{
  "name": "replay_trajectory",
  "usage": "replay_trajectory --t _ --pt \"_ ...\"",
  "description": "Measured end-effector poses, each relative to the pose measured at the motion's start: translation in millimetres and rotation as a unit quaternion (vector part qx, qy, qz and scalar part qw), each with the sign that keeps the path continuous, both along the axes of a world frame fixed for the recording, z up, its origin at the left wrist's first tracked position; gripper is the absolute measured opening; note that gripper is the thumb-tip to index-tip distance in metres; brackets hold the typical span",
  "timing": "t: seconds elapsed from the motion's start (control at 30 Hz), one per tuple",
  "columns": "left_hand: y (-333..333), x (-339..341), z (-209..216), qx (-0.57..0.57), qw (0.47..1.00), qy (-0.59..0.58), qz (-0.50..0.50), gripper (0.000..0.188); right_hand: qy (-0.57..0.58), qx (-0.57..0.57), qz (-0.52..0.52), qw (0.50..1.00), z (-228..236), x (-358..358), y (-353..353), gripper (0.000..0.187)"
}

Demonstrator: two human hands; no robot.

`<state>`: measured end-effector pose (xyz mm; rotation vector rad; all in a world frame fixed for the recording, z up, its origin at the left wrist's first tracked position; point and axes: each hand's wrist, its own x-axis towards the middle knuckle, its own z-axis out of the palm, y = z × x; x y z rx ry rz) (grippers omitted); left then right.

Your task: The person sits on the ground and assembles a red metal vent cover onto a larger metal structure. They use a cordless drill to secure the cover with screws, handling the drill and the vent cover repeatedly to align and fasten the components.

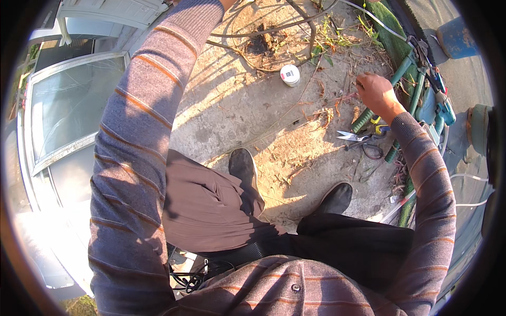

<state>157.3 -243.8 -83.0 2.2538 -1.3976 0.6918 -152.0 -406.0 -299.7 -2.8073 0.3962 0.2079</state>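
Observation:
My left arm reaches up past the top edge; only a sliver of the wrist [229, 3] shows, and the hand itself is cut off. My right hand [377, 96] is closed with curled fingers, above the concrete on the right. Whatever it may hold is hidden. Right beneath it lies a green ribbed handle [363, 120] of a long tool. Just below the wrist are scissors [352, 136] with silver blades and yellow-and-dark grips. A small white lidded tub [290, 76] stands upright on the ground to the left of my right hand.
Green tubes [402, 69] and hand tools with blue and red grips [444, 108] crowd the right side. A blue pot [456, 39] stands beyond. Dark hose [263, 32] loops across the top. A glazed window frame [79, 105] leans at left. Dry leaves [321, 118] litter the concrete.

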Motion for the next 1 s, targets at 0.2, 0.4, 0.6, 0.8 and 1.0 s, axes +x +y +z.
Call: replay_trajectory --t 0.2,0.4,0.6,0.8,1.0 --pt "4 0 -1 -0.023 0.999 -0.019 -0.033 0.092 -0.075 0.074 0.146 0.984 2 7 46 0.012" --pt "3 6 -3 -0.029 0.998 -0.011 -0.048 0.092 -0.053 0.068 0.146 0.986 7 22 82 0.018" --pt "2 8 -5 -0.041 0.997 -0.042 -0.048 0.092 -0.080 0.105 0.000 0.991 18 49 109 0.060" --pt "2 6 -4 -0.033 0.997 -0.047 -0.042 0.094 -0.128 0.127 -0.075 0.981 12 90 136 0.067" --pt "0 11 -5 -0.029 0.998 -0.034 -0.050 0.095 -0.160 0.212 -0.017 0.964 9 95 182 0.048"
